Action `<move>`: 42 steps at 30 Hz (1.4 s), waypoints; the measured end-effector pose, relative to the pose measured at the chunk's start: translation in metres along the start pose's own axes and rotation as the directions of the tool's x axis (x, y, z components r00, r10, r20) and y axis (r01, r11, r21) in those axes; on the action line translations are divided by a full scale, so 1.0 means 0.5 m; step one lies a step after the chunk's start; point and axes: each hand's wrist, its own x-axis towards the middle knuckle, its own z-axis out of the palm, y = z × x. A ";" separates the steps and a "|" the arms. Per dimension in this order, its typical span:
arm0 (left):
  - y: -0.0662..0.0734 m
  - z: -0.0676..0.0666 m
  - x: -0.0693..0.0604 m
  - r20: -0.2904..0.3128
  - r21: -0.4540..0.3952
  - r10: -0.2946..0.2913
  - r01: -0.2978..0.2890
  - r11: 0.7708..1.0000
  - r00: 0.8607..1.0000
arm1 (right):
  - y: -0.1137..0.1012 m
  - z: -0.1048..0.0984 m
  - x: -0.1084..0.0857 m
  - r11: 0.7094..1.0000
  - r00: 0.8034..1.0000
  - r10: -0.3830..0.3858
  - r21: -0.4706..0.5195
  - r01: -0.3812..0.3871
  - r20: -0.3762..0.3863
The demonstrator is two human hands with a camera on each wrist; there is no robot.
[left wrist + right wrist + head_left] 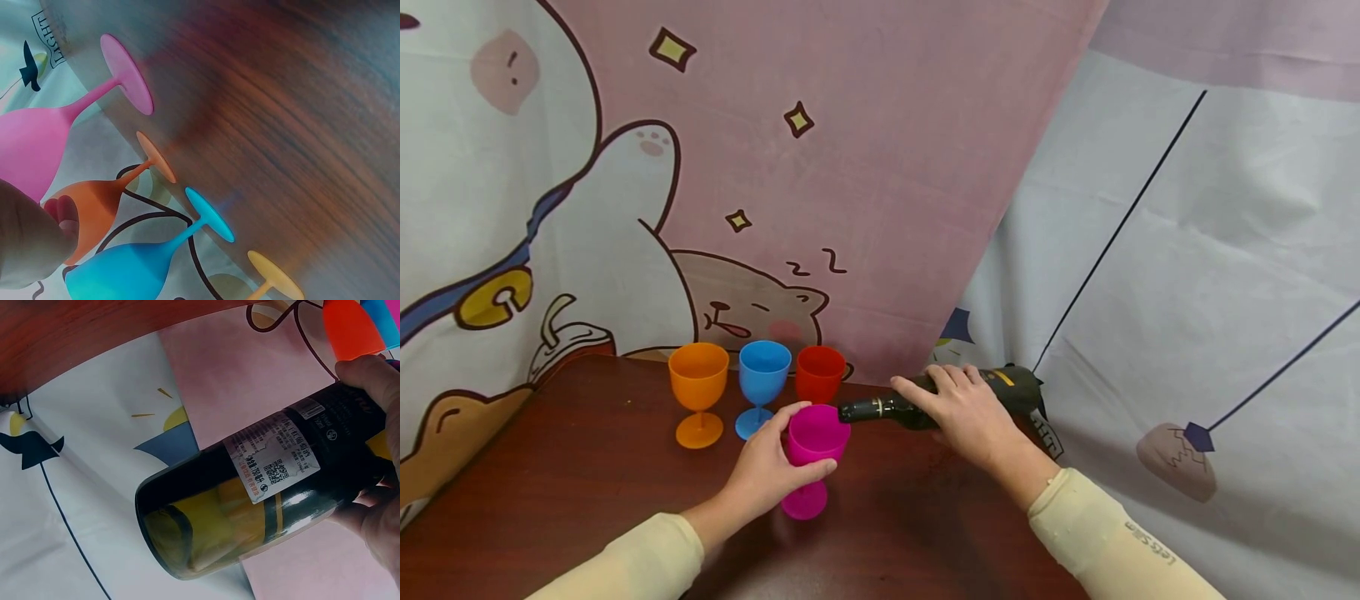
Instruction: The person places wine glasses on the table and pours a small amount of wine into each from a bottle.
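Note:
My left hand (763, 467) grips the bowl of a magenta plastic goblet (817, 440), with the thumb on its near side and fingers behind. The goblet stands nearly upright over the table; whether its foot touches the wood I cannot tell. My right hand (966, 415) holds a dark glass wine bottle (1017, 390) round its body. Tipped almost level, the bottle points its neck left, and its mouth is at the goblet's right rim. In the right wrist view the bottle's white back label (273, 456) shows. No liquid stream is visible.
Behind the magenta goblet stand an orange goblet (698, 375), a blue goblet (764, 371) and a red goblet (820, 372) in a row. They are on a dark reddish wooden table (587, 500). A printed cartoon curtain (887, 208) hangs close behind the table.

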 end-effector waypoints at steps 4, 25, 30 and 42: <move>-0.001 0.000 0.000 0.002 -0.005 -0.001 0.001 1.000 1.000 | -0.001 -0.002 0.001 1.000 1.000 -0.001 0.000 0.001 0.002; 0.002 -0.001 0.000 0.006 -0.016 0.015 -0.015 1.000 1.000 | -0.003 -0.006 0.008 1.000 1.000 -0.007 -0.025 0.007 0.001; 0.003 -0.001 -0.001 0.006 -0.020 0.012 -0.012 1.000 1.000 | -0.003 -0.009 0.009 1.000 1.000 -0.002 -0.028 0.003 0.015; 0.003 0.000 -0.001 -0.002 -0.007 0.007 -0.007 1.000 1.000 | 0.002 -0.018 0.012 0.999 1.000 -0.004 -0.032 0.004 0.018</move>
